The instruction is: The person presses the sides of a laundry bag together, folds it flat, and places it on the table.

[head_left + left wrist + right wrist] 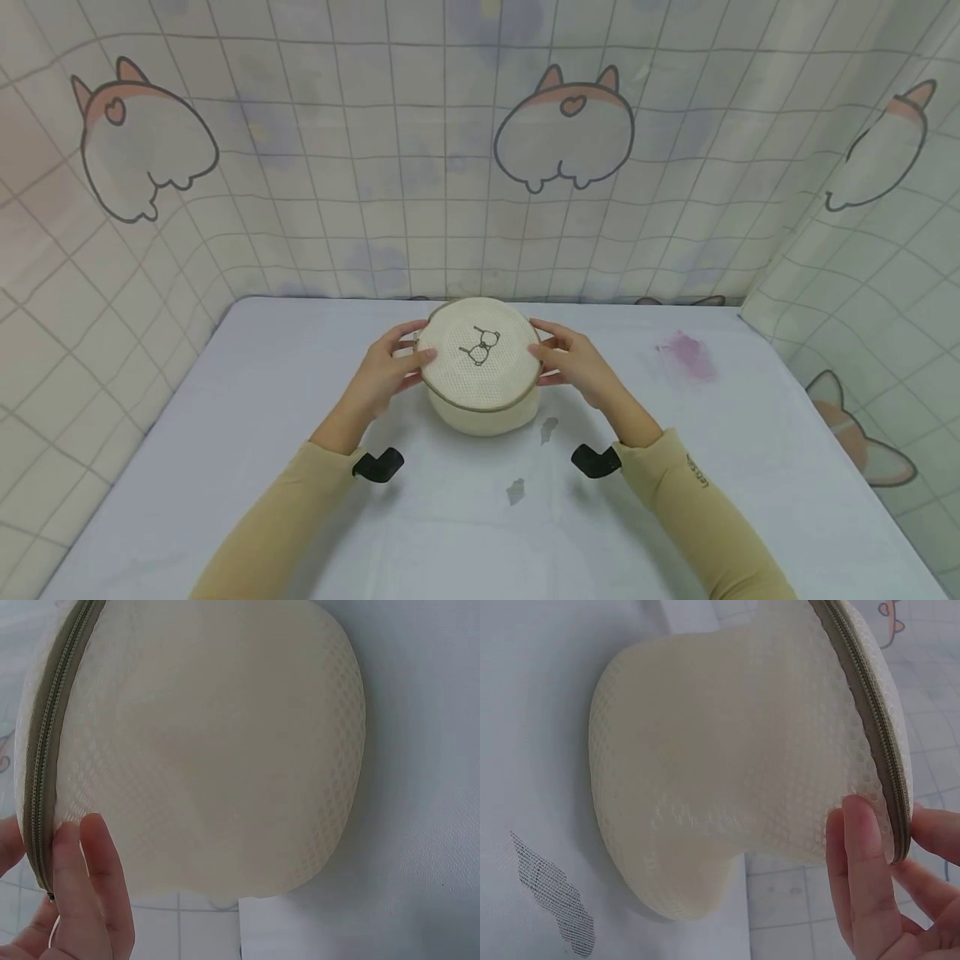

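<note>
A round cream mesh laundry bag point(480, 354) with a zipped lid stands on the white table, its printed top tilted toward me. My left hand point(386, 367) grips its left rim, thumb on the lid and fingers below. On the opposite side my right hand point(573, 362) pinches the rim the same way. The left wrist view shows the olive zipper point(46, 742) between thumb and fingers, above the soft mesh side point(217, 750). In the right wrist view, fingers press under the zipper band point(870, 712), and the mesh wall is dented inward lower down.
The white table point(465, 533) has two grey patches point(515, 492) near the bag and a pink stain point(688, 356) at the right. A tile-patterned curtain point(360, 167) with cartoon animal prints surrounds the back and sides.
</note>
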Tool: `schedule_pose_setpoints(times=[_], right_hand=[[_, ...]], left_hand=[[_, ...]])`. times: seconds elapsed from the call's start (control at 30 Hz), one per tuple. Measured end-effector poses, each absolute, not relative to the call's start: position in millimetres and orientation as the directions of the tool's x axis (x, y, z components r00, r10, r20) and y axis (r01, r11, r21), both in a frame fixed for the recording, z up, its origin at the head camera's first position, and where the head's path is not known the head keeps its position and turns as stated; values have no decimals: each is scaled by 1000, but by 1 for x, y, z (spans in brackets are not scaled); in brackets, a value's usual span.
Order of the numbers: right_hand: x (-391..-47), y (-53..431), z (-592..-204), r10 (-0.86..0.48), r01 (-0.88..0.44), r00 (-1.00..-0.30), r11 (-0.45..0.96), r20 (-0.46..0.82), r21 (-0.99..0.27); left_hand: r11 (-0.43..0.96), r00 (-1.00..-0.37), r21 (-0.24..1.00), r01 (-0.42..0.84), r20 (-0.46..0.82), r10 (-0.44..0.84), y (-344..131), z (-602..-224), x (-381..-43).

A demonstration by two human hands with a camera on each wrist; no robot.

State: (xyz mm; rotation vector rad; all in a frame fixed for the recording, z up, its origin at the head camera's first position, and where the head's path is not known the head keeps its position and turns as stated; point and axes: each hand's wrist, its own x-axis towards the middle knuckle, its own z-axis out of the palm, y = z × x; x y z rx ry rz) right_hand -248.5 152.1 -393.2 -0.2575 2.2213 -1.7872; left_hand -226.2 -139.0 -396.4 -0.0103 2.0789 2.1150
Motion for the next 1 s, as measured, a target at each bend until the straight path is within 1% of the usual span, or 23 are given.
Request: schedule_pose_setpoints(times=[0.43, 0.7, 0.8, 1.0], right_hand=[[-247, 152, -393, -329, 17, -939, 237, -96, -971], [-231, 146, -369, -339, 28, -934, 243, -112, -970], [-234, 147, -373, -343, 26, -932, 249, -113, -968], [-249, 151, -397, -337, 46, -933, 240, -128, -970]], left_hand=[[15, -981, 987, -163, -163, 102, -137, -397, -228], [16, -979, 984, -175, -175, 99, -136, -397, -228], [18, -980, 985, -174, -174, 100, -136, -399, -228], [27, -977, 982, -187, -189, 94, -136, -403, -228]])
